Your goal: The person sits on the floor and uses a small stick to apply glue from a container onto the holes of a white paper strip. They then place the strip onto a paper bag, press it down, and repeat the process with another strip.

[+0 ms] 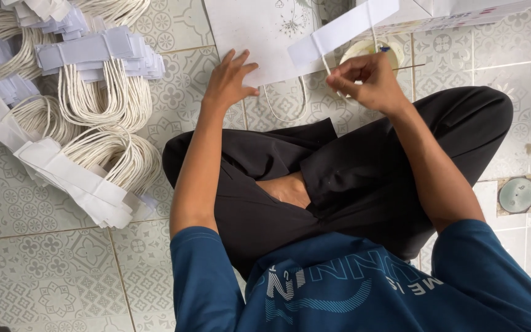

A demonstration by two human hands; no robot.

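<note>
Pressing flat with spread fingers, the left hand [228,80] holds down the white bag [259,37] on the floor [62,270]. The right hand [370,80] is closed, pinching a paper strip [339,31] with its cord above the bag. Handles [87,110] lie piled to the left.

The floor [50,276] is pale grey tile with an ornate floral pattern and thin grout lines, evenly lit by soft daylight. A round metal drain cover [518,195] sits in one tile, patterned tiles all around it.

White paper bag [259,31] flat on floor; white handle strip [339,31] with cord raised above it.
</note>
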